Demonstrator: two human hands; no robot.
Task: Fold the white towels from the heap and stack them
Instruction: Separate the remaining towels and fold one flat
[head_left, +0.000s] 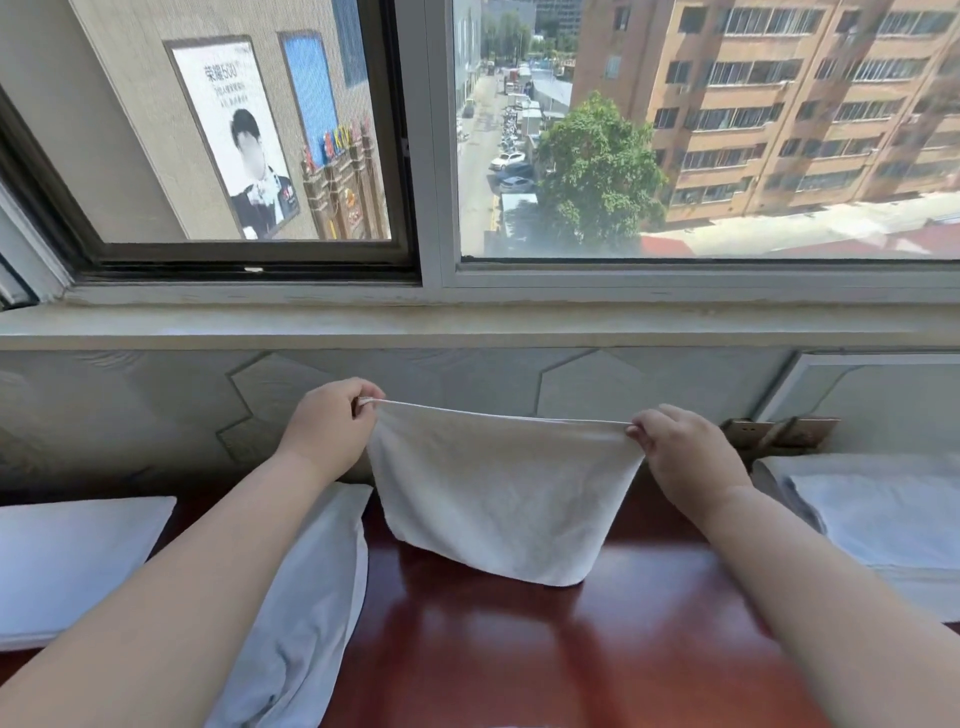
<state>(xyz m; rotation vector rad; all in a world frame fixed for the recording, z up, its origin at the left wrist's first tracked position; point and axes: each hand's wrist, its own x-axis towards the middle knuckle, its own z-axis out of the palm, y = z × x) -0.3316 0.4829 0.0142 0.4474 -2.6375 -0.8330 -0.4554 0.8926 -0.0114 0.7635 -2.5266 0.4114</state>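
Two bare hands hold one white towel (498, 483) spread in the air over a glossy red-brown table (519, 649), below the window sill (467, 327).

Hidden or cropped: the frame edge cuts the white pillow (67, 561) at far left. A second white cushion (311, 582) is partly covered by the left forearm. Both forearms run out at the bottom. The table's far edge lies behind the towel. The white stack (883, 514) at right is cropped, and its layers are hard to separate.

Orientation: the left hand (332, 421) pinches the upper left corner and the right hand (685, 457) pinches the upper right corner. The top hem is taut and slopes slightly down to the right. The long axis runs left to right, and the cloth hangs with its broad face to the camera. Whether the lower edge touches the table cannot be told.

Writing: outside the window, the billboard (234, 135) reads "荣耀500", with smaller lines illegible. Coloured letters "KTV" (340, 140) stand to its right.
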